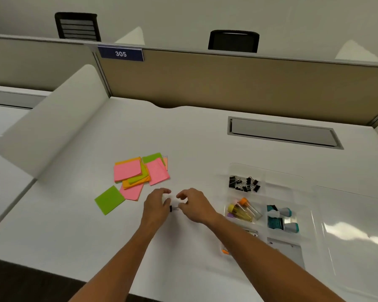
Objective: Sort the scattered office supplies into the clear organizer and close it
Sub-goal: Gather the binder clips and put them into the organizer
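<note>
A small black binder clip (173, 209) lies on the white desk between my two hands. My left hand (156, 205) hovers over it with curled fingers, its thumb next to the clip. My right hand (193, 205) has its thumb and fingers curled close to the clip's wire handles; whether either hand actually pinches the clip I cannot tell. The clear organizer (306, 192) lies open to the right, holding black binder clips (244, 184), capped tubes (243, 210) and teal correction tapes (280, 219). Sticky notes (138, 174) in pink, green and orange lie scattered to the left.
The organizer's clear lid (354, 232) lies flat at the right. A loose green note (109, 199) sits by itself front left. A white divider panel (52, 127) stands at the left, a grey cable hatch (284, 132) at the back right, a tan partition (227, 83) behind.
</note>
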`<act>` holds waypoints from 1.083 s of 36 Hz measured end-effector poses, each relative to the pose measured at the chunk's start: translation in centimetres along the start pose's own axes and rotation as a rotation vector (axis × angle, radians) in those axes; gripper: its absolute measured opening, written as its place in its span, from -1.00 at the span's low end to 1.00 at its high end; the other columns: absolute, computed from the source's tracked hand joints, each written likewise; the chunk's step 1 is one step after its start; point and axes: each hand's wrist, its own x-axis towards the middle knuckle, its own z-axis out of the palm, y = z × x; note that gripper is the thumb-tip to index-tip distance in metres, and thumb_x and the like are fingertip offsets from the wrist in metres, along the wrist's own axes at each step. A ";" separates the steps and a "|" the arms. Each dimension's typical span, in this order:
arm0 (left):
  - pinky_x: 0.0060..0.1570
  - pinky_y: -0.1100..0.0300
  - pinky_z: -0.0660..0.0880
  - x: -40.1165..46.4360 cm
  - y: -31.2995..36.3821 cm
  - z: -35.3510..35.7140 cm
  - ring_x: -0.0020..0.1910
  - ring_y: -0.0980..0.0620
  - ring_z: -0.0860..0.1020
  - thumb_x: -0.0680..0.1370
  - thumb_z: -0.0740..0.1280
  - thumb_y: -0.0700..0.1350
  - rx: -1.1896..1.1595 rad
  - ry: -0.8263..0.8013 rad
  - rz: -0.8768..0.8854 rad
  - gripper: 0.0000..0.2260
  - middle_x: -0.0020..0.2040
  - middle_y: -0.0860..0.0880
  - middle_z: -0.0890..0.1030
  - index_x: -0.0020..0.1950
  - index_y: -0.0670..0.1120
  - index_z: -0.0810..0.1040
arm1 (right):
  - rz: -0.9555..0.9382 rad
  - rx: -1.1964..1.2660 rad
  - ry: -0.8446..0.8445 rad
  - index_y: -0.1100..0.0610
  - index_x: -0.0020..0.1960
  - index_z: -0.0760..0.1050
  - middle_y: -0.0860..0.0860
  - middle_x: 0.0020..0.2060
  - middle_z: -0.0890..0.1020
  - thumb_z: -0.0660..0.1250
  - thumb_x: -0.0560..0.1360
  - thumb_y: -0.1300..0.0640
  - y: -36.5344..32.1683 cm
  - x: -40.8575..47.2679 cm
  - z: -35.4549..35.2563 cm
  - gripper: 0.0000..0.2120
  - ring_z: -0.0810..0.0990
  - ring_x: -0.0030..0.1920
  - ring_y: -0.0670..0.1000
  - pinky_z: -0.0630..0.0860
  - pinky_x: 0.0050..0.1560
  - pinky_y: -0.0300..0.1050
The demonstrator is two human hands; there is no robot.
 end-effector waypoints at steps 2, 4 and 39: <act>0.29 0.10 0.36 -0.4 -1.1 0.0 0.28 -0.06 0.48 0.53 0.35 -0.24 0.167 0.011 0.090 -0.71 0.29 -0.06 0.55 0.25 -0.08 0.56 | -0.047 -0.138 -0.020 0.06 0.36 0.50 0.06 0.26 0.53 0.33 0.58 0.14 0.1 0.3 1.2 -0.65 0.55 0.20 0.07 0.48 0.25 -0.08; 0.36 0.01 0.31 -0.8 -2.1 0.0 0.36 -0.12 0.43 0.53 0.33 -0.23 0.284 0.018 0.171 -0.68 0.35 -0.11 0.51 0.28 -0.11 0.55 | -0.091 -0.235 -0.027 0.06 0.38 0.48 0.07 0.26 0.50 0.32 0.59 0.12 0.1 0.5 2.1 -0.65 0.54 0.20 0.11 0.49 0.23 -0.05; 0.52 -0.08 0.04 -2.6 -5.6 0.4 0.56 -0.12 0.08 0.58 0.00 0.24 0.544 -0.044 0.274 -0.41 0.57 -0.08 0.19 0.52 -0.03 0.27 | 0.119 0.057 0.564 0.09 0.16 0.61 0.00 -0.02 0.64 0.37 0.55 0.00 6.7 0.5 -8.7 -0.75 0.57 -0.11 -0.08 0.51 0.00 -0.16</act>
